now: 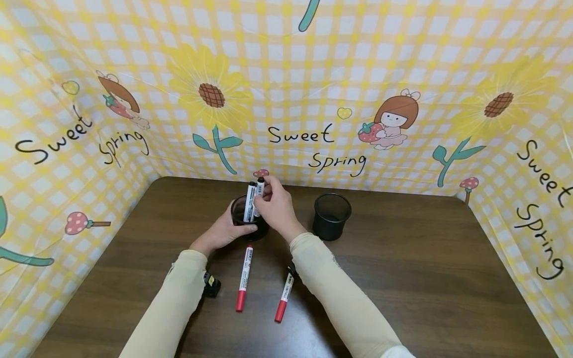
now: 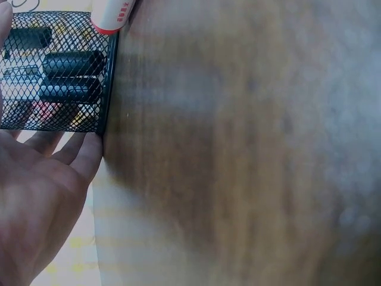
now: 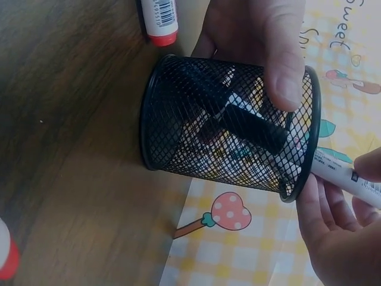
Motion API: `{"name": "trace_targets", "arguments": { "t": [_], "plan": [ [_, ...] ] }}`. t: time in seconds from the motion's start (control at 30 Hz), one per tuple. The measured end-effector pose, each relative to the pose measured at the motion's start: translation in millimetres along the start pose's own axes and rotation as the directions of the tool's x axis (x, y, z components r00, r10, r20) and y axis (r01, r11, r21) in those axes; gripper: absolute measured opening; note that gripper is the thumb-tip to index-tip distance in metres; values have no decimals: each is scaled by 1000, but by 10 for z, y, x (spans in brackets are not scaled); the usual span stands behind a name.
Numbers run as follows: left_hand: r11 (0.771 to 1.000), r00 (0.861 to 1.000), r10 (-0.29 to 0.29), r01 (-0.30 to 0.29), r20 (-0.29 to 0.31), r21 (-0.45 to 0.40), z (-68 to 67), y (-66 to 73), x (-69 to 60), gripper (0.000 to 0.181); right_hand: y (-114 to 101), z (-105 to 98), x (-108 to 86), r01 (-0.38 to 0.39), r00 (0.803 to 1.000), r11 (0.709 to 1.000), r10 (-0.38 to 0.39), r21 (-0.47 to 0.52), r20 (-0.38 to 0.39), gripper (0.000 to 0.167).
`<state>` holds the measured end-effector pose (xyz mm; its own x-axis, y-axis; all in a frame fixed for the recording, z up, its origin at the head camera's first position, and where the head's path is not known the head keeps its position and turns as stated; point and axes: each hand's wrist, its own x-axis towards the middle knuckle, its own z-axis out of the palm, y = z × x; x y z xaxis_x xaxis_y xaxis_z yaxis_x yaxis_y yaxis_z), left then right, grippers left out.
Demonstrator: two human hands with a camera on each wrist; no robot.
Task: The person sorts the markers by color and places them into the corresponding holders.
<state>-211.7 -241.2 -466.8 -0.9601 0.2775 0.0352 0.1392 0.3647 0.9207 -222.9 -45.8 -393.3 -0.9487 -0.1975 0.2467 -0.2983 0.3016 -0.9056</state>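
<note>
My left hand [image 1: 224, 229] grips a black mesh pen cup [image 3: 178, 119] standing on the table, its thumb lying across the near side. With my right hand [image 1: 278, 205] I pinch a white marker with a black end [image 1: 260, 185] at the cup's mouth, its lower part inside. Beside it another white marker with a black end [image 1: 248, 203] leans upright in the same cup. Through the mesh in the left wrist view, dark marker caps [image 2: 71, 89] show. The right fingers are partly hidden behind the marker in the head view.
A second black mesh cup [image 1: 332, 219] stands to the right. Two white markers with red caps lie nearer on the table, one red marker [image 1: 244, 276] below the held cup, another red marker [image 1: 284, 298] beside the right forearm. A yellow checked cloth [image 1: 286, 89] surrounds the wooden table [image 1: 425, 278].
</note>
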Motion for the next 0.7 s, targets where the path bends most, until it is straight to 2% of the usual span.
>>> {"name": "trace_targets", "arguments": {
  "t": [0.27,0.47,0.7],
  "plan": [
    [1000,1000,-12,12,3,6,-3,4,-4,90,51,19,26,37,995,999,-37,-4,-96,53],
    [1000,1000,-14,14,2,12,-2,11,-11,91,67,42,28,79,989,996,-83,-35,-121,51],
    [1000,1000,-15,15,8,6,-1,17,-10,91,106,50,36,66,989,995,-76,-76,-130,44]
  ]
}}
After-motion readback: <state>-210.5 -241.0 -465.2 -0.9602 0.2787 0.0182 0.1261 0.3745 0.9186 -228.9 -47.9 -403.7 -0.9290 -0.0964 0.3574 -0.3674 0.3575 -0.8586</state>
